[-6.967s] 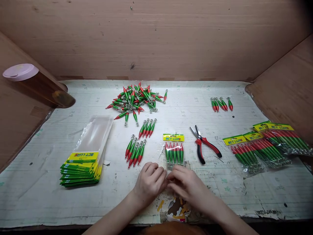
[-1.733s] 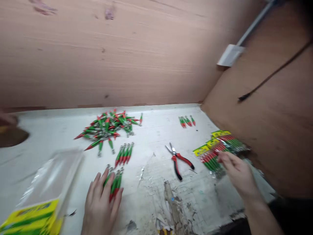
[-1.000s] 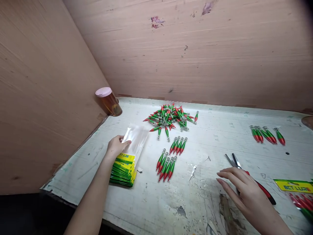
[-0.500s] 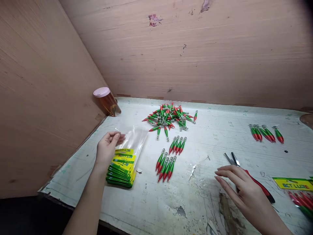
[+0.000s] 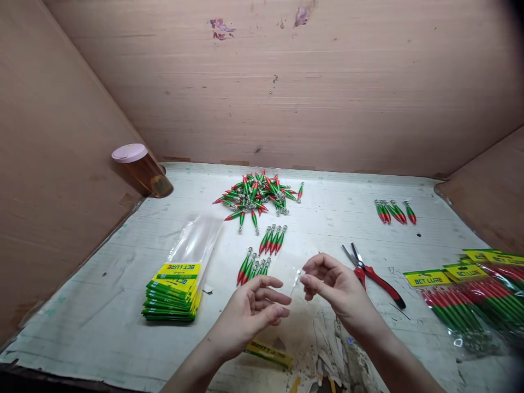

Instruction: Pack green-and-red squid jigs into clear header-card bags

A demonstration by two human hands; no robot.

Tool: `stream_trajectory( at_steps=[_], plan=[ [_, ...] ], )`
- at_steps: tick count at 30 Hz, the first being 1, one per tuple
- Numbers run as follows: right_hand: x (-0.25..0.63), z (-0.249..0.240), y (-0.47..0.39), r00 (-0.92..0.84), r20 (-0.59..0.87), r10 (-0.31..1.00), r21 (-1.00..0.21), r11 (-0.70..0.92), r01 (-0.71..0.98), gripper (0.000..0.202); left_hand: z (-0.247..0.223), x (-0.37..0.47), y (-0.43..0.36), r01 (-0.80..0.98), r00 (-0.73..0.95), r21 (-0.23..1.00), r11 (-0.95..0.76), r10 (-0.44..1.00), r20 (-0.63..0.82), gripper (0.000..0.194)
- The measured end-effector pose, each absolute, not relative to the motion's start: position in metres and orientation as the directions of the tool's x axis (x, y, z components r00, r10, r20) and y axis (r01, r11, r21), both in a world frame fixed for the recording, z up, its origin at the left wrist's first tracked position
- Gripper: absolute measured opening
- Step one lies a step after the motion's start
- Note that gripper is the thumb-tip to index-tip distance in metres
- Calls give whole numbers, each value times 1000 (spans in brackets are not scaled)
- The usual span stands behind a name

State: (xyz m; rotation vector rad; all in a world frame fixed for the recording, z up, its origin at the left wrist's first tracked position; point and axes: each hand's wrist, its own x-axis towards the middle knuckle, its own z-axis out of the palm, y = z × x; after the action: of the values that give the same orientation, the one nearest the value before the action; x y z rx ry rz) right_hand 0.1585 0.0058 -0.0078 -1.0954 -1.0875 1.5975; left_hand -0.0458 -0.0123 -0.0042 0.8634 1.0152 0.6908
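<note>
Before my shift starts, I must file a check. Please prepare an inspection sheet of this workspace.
Surface: pale covering, torn and stained near the front edge.
Job's things: loose lures in a pile and groups; stacked bags; filled packs at right; yellow header below left hand.
Clutter: pliers, jaws apart; dark scrap; lidded cup, rear left.
Grippers: bare left hand and right hand, fingers curled; whether they hold clear film cannot be told.
Cables: nothing seen.
Surroundings: wooden panels, rear and sides; marks on rear.
</note>
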Motion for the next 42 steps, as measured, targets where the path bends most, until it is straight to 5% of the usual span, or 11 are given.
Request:
stream_trajectory(
  at_steps=[6,9,16,21,34,42],
  plan=[
    [163,-20,15,-210,-177,961,-984,-175,28,33,-24,-51,-33,-167,299,813,558,814,-498,33],
    [148,-36,35,-222,-217,951,-953,-157,260,23,-25,-68,-46,-209,384,789,578,790,-478,32],
    [99,-63,59,-134,-375,917,-862,-292,413,20,-18,-85,-61,-217,469,793,569,773,-426,28],
    [93,-61,65,-118,-348,930,-839,-253,482,8,-26,-84,-60,-277,475,779,563,784,-399,28],
    [106,-70,65,-267,-185,946,-826,-2,563,14,-32,-77,-59,-251,536,748,615,731,-421,31],
    [102,-67,66,-280,-228,933,-861,-59,505,9,-29,-72,-58,-248,543,741,624,723,-427,33]
  ],
)
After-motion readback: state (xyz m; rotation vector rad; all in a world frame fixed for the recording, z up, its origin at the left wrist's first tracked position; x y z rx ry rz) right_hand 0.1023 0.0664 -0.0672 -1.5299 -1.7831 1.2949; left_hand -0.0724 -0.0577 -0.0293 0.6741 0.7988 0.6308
